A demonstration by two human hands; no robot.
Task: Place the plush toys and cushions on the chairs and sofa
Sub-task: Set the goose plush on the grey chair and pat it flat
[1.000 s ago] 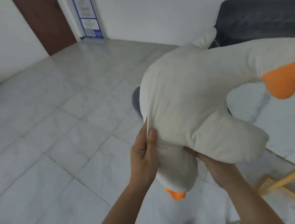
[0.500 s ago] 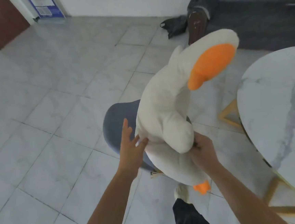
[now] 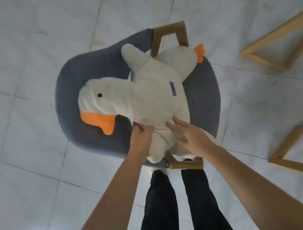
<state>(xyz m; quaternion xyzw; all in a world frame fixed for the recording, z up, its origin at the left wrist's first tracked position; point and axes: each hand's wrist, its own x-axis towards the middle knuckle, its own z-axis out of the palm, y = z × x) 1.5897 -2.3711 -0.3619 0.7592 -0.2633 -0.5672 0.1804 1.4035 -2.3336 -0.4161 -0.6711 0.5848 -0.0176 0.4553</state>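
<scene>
On the grey chair, plush goose lies pinched by left hand, right hand spread

Dim, flat indoor light; soft focus w/ slight motion blur, wide-angle warp at edges.

Below you lies a pale marble-tiled floor with thin grout lines. To the right of your dark trouser legs, two angular wooden frames rest on that floor, one nearer you, one beyond.
</scene>
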